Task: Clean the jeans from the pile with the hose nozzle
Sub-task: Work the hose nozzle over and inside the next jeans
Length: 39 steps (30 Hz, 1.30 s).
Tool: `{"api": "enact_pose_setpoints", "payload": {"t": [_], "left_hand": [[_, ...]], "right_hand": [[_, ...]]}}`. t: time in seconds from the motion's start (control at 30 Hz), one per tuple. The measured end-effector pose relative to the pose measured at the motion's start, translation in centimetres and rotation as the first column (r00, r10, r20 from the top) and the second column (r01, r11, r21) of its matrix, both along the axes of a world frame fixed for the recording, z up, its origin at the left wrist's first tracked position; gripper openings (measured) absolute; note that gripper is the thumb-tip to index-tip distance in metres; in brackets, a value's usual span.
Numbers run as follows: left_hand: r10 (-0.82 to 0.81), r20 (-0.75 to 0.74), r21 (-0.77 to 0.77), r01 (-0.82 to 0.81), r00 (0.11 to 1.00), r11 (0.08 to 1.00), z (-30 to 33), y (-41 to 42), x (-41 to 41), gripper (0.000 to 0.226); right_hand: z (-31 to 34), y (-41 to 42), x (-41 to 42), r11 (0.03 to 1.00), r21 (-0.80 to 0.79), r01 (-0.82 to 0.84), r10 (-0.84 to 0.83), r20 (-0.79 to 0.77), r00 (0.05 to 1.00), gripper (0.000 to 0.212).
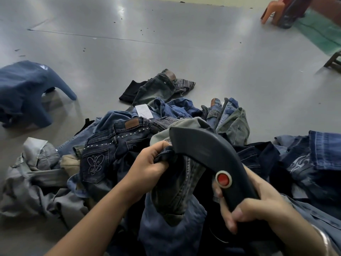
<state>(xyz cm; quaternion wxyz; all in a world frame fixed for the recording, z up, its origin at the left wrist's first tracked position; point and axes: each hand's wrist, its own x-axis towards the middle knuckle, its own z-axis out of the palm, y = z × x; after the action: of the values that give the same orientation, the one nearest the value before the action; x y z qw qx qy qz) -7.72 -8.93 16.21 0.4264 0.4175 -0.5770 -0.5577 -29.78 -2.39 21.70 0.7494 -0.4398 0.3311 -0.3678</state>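
Nearest the camera, the right hand (258, 206) had its fingers wrapped tight round the handle of the hose nozzle (208, 157), a dark curved tool with a red button (223, 178) just above the grip. The left hand (151, 163) bunched a fold of the dark jeans (177, 183) in closed fingers, holding that cloth right against the nozzle's head. Beyond both lay the pile (129, 137) of mixed denim on the grey floor (166, 43), with one blue pair (24, 89) lying well apart to the left and a plastic chair (273, 12) at the far right corner.

The risk, as I judged it, was the bunched cloth: gripped so close to the head, it could be drawn into the mouth or slip free, and only a small patch would get cleaned.

The nozzle's mouth faced away and was hidden; the hose itself was not clearly visible. The blue pair looked blurred. The thumb's position relative to the button was hard to make out.
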Motion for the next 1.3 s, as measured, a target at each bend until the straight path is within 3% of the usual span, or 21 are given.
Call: {"api": "enact_pose_setpoints", "payload": {"t": [0.1, 0.23, 0.33, 0.47, 0.6, 0.73, 0.87, 0.93, 1.0, 1.17, 1.3], "left_hand": [[0.003, -0.030, 0.022, -0.003, 1.000, 1.000, 0.1, 0.0, 0.1, 0.025], [-0.003, -0.052, 0.031, 0.005, 0.999, 1.000, 0.1, -0.1, 0.2, 0.029], [-0.051, -0.041, 0.033, 0.052, 0.998, 0.998, 0.2, 0.0, 0.2, 0.030], [0.013, -0.065, 0.068, -0.008, 0.998, 0.998, 0.1, -0.3, 0.4, 0.025], [0.004, -0.045, 0.059, -0.001, 0.999, 0.998, 0.1, -0.4, 0.4, 0.045], [0.000, -0.048, 0.076, 0.003, 0.999, 0.997, 0.0, -0.4, 0.2, 0.029], [0.000, -0.109, 0.109, 0.012, 0.994, 0.994, 0.3, -0.2, -0.1, 0.029], [-0.021, -0.099, 0.157, 0.037, 0.995, 0.987, 0.1, -0.4, -0.3, 0.026], [0.052, -0.023, 0.216, -0.045, 0.998, 0.975, -0.5, -0.7, -0.3, 0.018], [0.310, 0.227, 0.405, -0.379, 0.923, 0.832, -2.4, -2.0, 0.5, 0.010], [0.530, -0.016, 0.677, -0.381, 0.848, 0.630, -1.3, -3.1, 2.6, 0.020]], "right_hand": [[0.2, 0.0, -0.6, 0.999, 0.008, 0.039, -0.039, 0.005, 0.999, 0.038], [0.0, 0.5, 0.0, 1.000, 0.018, -0.022, 0.021, 0.043, 0.999, 0.050], [-0.1, 0.1, 0.2, 0.998, 0.010, 0.059, -0.059, -0.001, 0.998, 0.039], [0.3, 0.4, -0.5, 1.000, 0.009, 0.024, -0.024, 0.009, 1.000, 0.043], [-0.1, 0.4, 0.6, 1.000, 0.004, 0.017, -0.017, -0.010, 1.000, 0.051], [0.2, 0.0, 0.4, 0.992, 0.009, 0.129, -0.128, -0.045, 0.991, 0.039], [0.2, 0.3, 0.8, 0.999, -0.016, 0.045, -0.046, -0.010, 0.999, 0.045], [-0.3, 0.0, 1.2, 0.992, -0.018, 0.128, -0.129, -0.051, 0.990, 0.045], [-0.5, -0.4, 1.1, 0.960, -0.023, 0.281, -0.281, -0.113, 0.953, 0.042], [-0.2, -0.5, -0.5, 0.875, -0.041, 0.483, -0.481, -0.199, 0.854, 0.041], [-0.1, -0.1, -0.7, 0.866, -0.017, 0.500, -0.489, -0.238, 0.839, 0.037]]}}
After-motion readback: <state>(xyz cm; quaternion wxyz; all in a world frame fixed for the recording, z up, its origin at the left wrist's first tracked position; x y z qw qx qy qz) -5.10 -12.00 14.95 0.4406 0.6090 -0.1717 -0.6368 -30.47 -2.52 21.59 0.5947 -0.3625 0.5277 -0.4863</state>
